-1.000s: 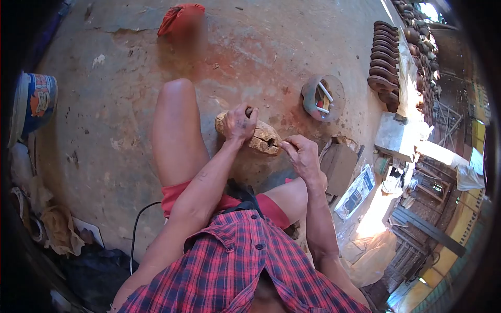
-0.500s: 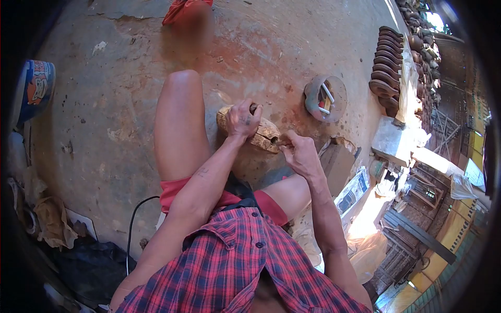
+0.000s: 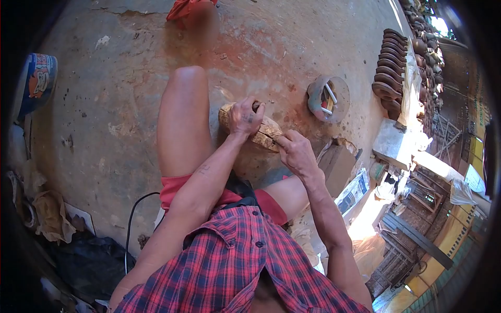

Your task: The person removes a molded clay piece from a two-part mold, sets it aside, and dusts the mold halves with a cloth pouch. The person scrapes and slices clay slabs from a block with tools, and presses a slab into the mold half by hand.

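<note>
A rough, yellowish-brown piece that looks like carved wood, with dark cracks along it, lies across the space between my knees. My left hand is closed over its middle, and something dark and rounded shows beside the thumb. At the right end of the piece, my right hand has thumb and fingers pinched together against the tip. Whatever those fingers hold, if anything, is hidden.
Ahead to the right stands a translucent tub with white sticks inside. Farther right is a row of curved brown pieces. A blue bucket stands at left, and a black cable lies near my left arm. Red cloth shows at the top.
My right hand has moved slightly left, and its fingers now cover the dark hole at the end of the wooden piece. My left hand keeps its hold.
</note>
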Demonstrator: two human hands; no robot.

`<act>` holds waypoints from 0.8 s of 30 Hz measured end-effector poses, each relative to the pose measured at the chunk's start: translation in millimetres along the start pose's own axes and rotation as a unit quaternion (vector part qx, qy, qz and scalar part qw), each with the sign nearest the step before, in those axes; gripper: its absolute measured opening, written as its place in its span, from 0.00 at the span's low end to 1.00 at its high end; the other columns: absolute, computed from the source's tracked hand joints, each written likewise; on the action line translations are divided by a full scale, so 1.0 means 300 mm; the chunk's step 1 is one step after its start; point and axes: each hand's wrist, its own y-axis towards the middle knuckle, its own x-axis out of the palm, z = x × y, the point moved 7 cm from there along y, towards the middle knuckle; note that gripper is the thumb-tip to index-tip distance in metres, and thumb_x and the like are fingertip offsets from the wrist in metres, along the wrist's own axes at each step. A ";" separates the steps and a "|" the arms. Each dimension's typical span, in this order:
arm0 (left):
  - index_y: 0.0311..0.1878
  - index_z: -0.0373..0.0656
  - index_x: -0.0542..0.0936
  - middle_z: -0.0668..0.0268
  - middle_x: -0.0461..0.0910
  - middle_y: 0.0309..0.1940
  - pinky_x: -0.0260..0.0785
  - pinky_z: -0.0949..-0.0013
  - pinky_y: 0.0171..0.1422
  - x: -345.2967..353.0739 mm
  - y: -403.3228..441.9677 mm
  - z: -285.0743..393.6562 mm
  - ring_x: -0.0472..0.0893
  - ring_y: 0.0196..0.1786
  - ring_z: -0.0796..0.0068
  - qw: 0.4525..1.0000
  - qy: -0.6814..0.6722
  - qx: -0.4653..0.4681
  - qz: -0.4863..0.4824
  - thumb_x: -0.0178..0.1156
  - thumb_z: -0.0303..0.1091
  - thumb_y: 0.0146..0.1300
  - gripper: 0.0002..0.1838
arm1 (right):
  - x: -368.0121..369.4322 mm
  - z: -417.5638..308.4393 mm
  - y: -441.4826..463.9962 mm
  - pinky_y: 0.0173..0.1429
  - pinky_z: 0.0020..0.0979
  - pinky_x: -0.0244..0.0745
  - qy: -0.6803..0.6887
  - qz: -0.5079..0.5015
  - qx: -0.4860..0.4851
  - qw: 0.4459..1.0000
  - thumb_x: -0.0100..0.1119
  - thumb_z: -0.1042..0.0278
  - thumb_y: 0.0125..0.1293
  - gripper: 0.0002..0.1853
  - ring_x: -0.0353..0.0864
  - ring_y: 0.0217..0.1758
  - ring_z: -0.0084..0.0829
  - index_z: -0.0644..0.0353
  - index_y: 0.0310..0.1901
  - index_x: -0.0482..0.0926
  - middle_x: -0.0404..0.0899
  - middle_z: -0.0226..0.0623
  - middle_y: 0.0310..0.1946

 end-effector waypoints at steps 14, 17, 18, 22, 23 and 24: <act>0.41 0.44 0.87 0.54 0.89 0.40 0.80 0.46 0.50 0.016 0.005 -0.011 0.88 0.44 0.45 1.000 0.009 0.005 -0.008 0.69 0.46 0.64 0.14 | 0.016 0.026 0.040 0.39 0.42 0.83 -0.189 -0.219 -0.097 0.952 0.67 0.56 0.65 0.13 0.89 0.39 0.38 0.47 0.50 0.85 0.85 0.35 0.34; 0.40 0.44 0.87 0.53 0.89 0.40 0.80 0.46 0.50 0.010 0.009 -0.004 0.88 0.44 0.45 1.000 0.009 0.019 0.003 0.69 0.46 0.64 0.14 | 0.039 0.055 0.051 0.35 0.44 0.82 -0.215 -0.269 -0.097 0.934 0.63 0.59 0.67 0.12 0.91 0.34 0.40 0.47 0.50 0.84 0.87 0.38 0.30; 0.40 0.44 0.87 0.53 0.89 0.39 0.80 0.46 0.50 0.011 0.008 -0.007 0.88 0.44 0.45 1.000 0.014 0.012 0.007 0.69 0.46 0.64 0.14 | 0.053 0.064 0.040 0.33 0.45 0.82 -0.226 -0.301 -0.082 0.923 0.62 0.60 0.68 0.11 0.91 0.32 0.42 0.47 0.50 0.83 0.87 0.39 0.27; 0.38 0.43 0.86 0.52 0.88 0.37 0.79 0.46 0.49 0.009 0.007 -0.006 0.87 0.43 0.44 0.999 -0.006 0.022 0.022 0.69 0.46 0.64 0.14 | 0.085 0.072 0.036 0.31 0.47 0.81 -0.230 -0.291 -0.083 0.925 0.61 0.63 0.67 0.10 0.91 0.30 0.44 0.48 0.49 0.82 0.86 0.40 0.25; 0.38 0.43 0.86 0.52 0.88 0.37 0.79 0.46 0.49 0.010 0.011 -0.005 0.87 0.43 0.44 0.999 -0.011 0.032 0.019 0.69 0.46 0.64 0.14 | 0.088 0.072 0.039 0.32 0.48 0.81 -0.214 -0.298 -0.091 0.926 0.61 0.63 0.66 0.10 0.91 0.31 0.44 0.49 0.48 0.81 0.86 0.41 0.26; 0.39 0.43 0.87 0.51 0.88 0.38 0.79 0.47 0.50 0.014 0.011 -0.014 0.88 0.43 0.44 1.000 -0.003 0.027 0.008 0.68 0.45 0.65 0.14 | 0.085 0.074 0.041 0.33 0.49 0.82 -0.200 -0.306 -0.099 0.925 0.61 0.64 0.66 0.10 0.91 0.33 0.45 0.50 0.47 0.80 0.87 0.42 0.27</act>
